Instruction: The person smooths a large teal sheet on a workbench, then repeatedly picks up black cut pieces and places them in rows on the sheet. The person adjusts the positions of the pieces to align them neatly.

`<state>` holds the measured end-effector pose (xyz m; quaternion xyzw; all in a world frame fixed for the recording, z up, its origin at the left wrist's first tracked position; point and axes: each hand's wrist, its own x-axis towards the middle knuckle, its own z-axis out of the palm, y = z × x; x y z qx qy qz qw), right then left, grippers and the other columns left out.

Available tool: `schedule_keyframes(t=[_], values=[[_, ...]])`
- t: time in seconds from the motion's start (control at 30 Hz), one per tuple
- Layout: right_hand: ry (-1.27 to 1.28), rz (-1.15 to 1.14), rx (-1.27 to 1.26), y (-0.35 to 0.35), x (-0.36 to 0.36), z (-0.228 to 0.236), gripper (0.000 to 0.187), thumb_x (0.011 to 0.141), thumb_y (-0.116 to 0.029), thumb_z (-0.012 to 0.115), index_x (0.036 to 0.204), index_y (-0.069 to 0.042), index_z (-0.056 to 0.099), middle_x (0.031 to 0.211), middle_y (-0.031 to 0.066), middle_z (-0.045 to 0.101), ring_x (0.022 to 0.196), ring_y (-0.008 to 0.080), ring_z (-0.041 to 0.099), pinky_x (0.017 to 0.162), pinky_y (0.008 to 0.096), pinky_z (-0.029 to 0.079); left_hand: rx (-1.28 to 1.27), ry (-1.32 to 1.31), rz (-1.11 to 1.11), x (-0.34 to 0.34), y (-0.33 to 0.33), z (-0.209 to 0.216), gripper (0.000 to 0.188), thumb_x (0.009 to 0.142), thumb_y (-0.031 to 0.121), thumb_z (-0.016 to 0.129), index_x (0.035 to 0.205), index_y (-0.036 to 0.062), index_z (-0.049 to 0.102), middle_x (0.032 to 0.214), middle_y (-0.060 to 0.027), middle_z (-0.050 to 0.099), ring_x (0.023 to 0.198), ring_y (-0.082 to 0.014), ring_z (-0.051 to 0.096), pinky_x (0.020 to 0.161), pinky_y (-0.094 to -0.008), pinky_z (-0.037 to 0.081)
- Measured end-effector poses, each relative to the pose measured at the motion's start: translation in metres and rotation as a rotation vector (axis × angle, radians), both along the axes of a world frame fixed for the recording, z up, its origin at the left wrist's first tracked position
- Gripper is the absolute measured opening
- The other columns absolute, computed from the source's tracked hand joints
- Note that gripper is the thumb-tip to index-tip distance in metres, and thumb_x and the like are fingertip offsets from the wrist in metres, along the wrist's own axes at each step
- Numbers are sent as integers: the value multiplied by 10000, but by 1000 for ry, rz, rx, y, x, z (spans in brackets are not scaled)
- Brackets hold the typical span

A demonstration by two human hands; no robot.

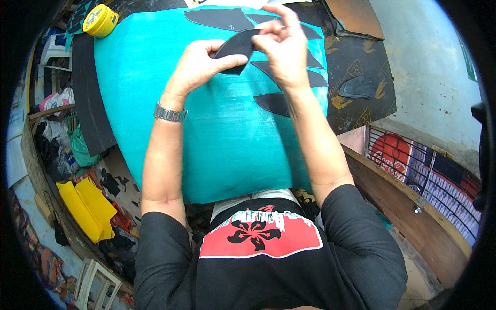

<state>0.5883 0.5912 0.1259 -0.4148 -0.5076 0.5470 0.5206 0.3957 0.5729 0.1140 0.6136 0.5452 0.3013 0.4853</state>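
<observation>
My left hand (199, 64) holds a black, curved, leaf-shaped cut piece (238, 45) of sheet material, thumb on top and fingers beneath. At the piece's upper right edge, the thumb and forefinger of my right hand (283, 49) are pinched together, slightly blurred, with other fingers raised. Both hands are above a large teal sheet (222, 144) spread on the table. More black cut pieces lie on that sheet: a broad one (217, 18) at the far side, another (273, 103) by my right forearm, and several between, partly covered by my right hand.
A yellow tub (100, 20) stands at the far left corner. A black strip (90, 98) runs along the sheet's left edge. On the dark table (361, 64) at right lies a grey curved piece (356, 88). Yellow material (87, 209) and scraps fill the lower left; a wooden board (413, 219) borders the right.
</observation>
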Motion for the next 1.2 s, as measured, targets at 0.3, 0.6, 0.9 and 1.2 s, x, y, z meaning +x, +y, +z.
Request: schedule_keyframes(t=[0.3,0.6,0.9,1.2], values=[[25,-179,-335,5,23,-64,547,783,107,609,1292,33,422,728,89,622,586,192,669,543,296,587,-272,-188,209,-65,32,-42,346,819,242,813,1071,39,688,863,3,688,794,-74,642,726,-238,503],[-718,-276,-133,2,2,-96,474,744,-69,696,1205,-85,585,732,32,634,696,161,641,682,344,511,70,100,573,-58,63,-106,489,789,204,847,1197,23,647,922,-49,744,800,-88,666,692,-213,501],[-766,-211,-185,0,2,-87,502,770,-115,640,1261,-94,533,784,91,660,770,296,685,739,456,516,177,358,722,-40,59,-106,674,732,293,878,1273,39,566,937,-102,757,837,-164,705,767,-302,538],[-661,-225,-166,-1,8,-96,447,787,-125,657,1220,-79,557,789,96,670,765,289,688,733,438,526,131,355,715,-43,61,-110,639,733,353,859,1261,131,577,990,-62,759,914,-222,709,807,-379,524]])
